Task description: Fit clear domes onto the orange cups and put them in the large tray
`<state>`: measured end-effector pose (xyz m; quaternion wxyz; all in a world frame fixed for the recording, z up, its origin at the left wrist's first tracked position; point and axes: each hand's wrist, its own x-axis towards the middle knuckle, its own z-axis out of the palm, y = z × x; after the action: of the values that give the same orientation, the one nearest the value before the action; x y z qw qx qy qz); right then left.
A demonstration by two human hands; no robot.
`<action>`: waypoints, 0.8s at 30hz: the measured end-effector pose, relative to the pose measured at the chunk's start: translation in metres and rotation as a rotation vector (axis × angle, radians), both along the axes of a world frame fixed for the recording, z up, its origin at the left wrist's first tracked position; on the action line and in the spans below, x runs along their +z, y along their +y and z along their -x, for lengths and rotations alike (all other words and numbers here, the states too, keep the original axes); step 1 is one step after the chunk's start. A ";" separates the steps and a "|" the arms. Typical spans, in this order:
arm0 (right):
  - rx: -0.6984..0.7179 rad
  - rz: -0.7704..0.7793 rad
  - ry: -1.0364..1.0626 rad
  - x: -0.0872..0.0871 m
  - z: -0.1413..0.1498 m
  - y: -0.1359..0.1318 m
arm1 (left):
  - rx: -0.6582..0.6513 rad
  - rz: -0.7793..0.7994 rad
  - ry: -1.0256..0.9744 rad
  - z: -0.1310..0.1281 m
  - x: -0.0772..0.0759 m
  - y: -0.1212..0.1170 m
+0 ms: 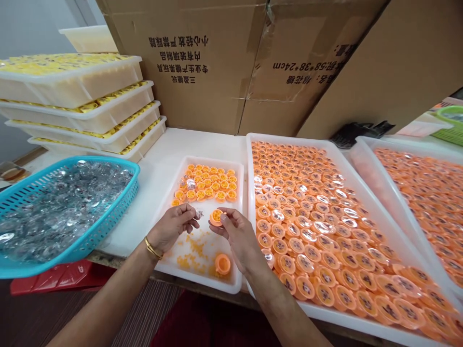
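Over the small white tray [237, 284], my left hand [177, 222] pinches a small clear plastic piece [199, 214] with dark marks. Just right of it, my right hand [237, 233] grips a little orange cup [216, 217] with yellow-orange bits inside, tilted toward me. The two pieces are close but apart. At the tray's far end stand rows of orange cups [206, 180] filled with yellow bits, with one clear piece [190, 183] lying on them. Loose yellow bits [195, 248] and one larger orange cup [223, 264] sit in the near end.
Left is a blue basket [135, 185] heaped with clear plastic pieces. Behind it rise stacked white trays [123, 125] holding yellow items. On the right, a large white tray [250, 193] holds many covered orange cups. Cardboard boxes [202, 103] wall off the back.
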<state>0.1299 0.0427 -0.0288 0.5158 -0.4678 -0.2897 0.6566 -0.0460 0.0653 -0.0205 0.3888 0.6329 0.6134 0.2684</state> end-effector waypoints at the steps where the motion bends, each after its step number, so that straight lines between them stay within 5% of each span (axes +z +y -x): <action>1: -0.029 -0.012 -0.011 0.001 -0.001 0.000 | -0.002 0.080 -0.124 -0.004 -0.002 -0.005; 5: -0.068 -0.009 -0.036 0.002 -0.002 0.000 | 0.046 0.340 -0.454 -0.013 -0.010 -0.008; 11: -0.068 0.007 -0.026 0.007 -0.002 -0.001 | 0.076 0.348 -0.190 -0.019 -0.029 0.001; 16: -0.110 -0.047 -0.047 0.007 -0.003 -0.001 | 0.070 0.176 0.103 -0.017 -0.030 -0.006; 24: -0.125 -0.073 -0.046 0.006 -0.004 -0.001 | -0.379 -0.097 0.673 -0.029 -0.020 0.003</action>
<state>0.1338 0.0415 -0.0231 0.5657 -0.4810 -0.2953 0.6012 -0.0172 0.0684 -0.0408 0.1782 0.8052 0.5656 -0.0022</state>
